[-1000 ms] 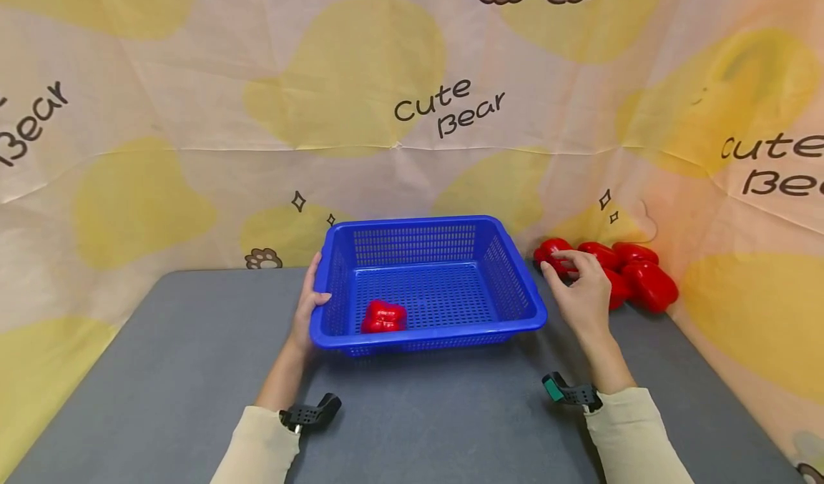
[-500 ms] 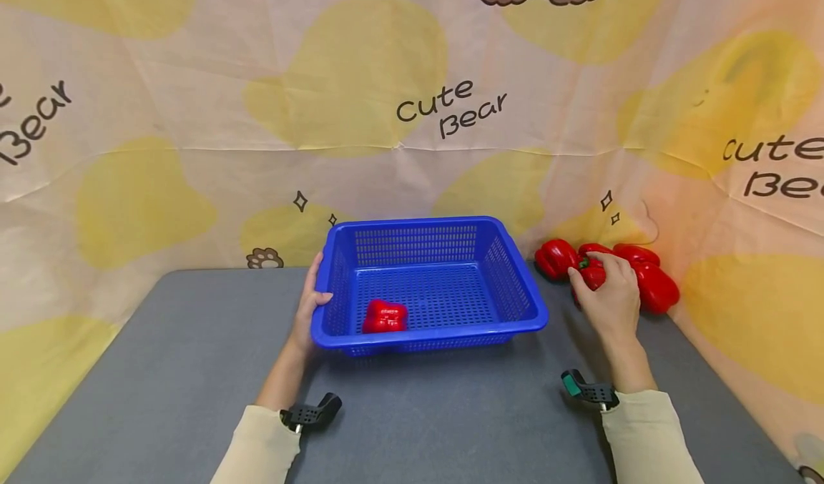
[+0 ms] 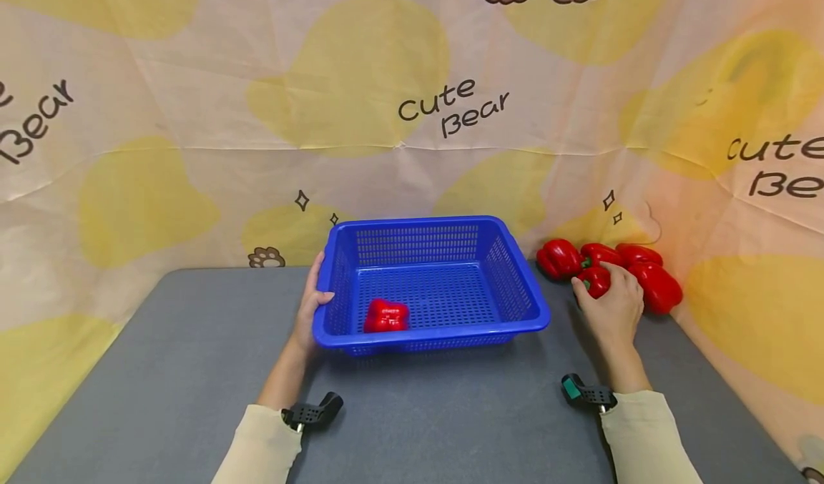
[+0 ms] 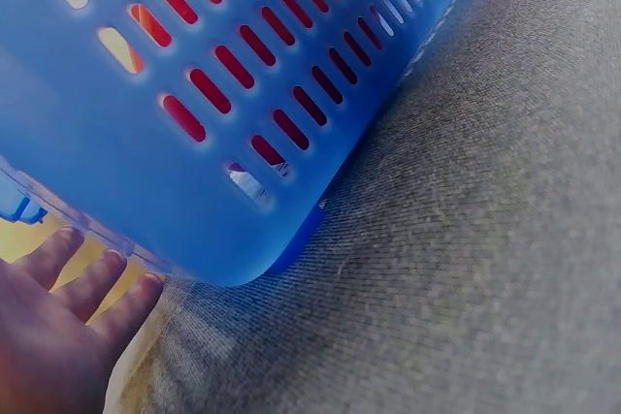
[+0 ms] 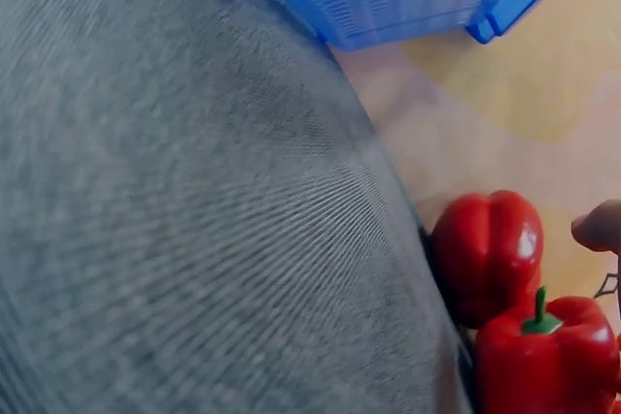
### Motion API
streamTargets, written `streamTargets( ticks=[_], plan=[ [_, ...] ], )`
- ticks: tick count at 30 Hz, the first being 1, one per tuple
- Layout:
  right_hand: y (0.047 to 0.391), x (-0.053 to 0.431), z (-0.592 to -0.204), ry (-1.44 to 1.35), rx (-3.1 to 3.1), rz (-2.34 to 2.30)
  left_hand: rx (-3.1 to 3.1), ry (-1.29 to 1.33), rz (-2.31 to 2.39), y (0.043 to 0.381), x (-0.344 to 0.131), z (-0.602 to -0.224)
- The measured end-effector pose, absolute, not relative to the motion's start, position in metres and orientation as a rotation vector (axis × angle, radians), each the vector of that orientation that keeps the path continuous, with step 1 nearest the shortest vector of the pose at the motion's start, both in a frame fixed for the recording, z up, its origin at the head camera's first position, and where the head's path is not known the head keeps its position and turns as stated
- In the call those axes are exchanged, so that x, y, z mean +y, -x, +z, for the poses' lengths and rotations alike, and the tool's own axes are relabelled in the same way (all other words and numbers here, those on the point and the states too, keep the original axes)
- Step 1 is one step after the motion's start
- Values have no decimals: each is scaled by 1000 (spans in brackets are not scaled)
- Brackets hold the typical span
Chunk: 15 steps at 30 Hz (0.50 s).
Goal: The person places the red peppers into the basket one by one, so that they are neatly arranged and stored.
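Observation:
My left hand (image 3: 307,312) holds the left side of a blue plastic basket (image 3: 431,334), thumb over the rim. In the left wrist view, the fingers (image 4: 92,288) lie along the basket's outer side (image 4: 126,172). One red bell pepper (image 3: 386,316) is in the basket's near left part. At the right, my right hand (image 3: 614,305) pinches a red bell pepper (image 3: 596,282) between thumb and fingers, still among the others. The right wrist view catches only a fingertip (image 5: 600,227) at its right edge, above a pepper with a green stem (image 5: 548,356).
Around the right hand lie more red bell peppers: one to the left (image 3: 558,259), one behind (image 3: 601,254), others to the right (image 3: 658,289). A patterned cloth (image 3: 412,112) hangs behind the grey table (image 3: 425,412).
My right hand has moved right, past the leftmost pepper, to the front pepper, and its fingers have settled around it. The left hand and basket stay in place.

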State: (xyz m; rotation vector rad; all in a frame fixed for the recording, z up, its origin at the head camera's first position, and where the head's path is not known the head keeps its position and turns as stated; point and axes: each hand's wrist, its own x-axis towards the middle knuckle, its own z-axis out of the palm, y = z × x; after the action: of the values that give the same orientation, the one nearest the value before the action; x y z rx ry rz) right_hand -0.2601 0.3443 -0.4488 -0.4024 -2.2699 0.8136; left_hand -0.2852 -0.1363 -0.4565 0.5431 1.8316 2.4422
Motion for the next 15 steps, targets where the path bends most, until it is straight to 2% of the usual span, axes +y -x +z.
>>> streamTargets(
  ticks=[7,15],
  plan=[
    [259,345,-458,509,-2315,824,1834,-551,2450,285,-136,-458],
    [258,345,-465,486,-2281,766,1819,-569,2464,286,-136,-458]
  ],
)
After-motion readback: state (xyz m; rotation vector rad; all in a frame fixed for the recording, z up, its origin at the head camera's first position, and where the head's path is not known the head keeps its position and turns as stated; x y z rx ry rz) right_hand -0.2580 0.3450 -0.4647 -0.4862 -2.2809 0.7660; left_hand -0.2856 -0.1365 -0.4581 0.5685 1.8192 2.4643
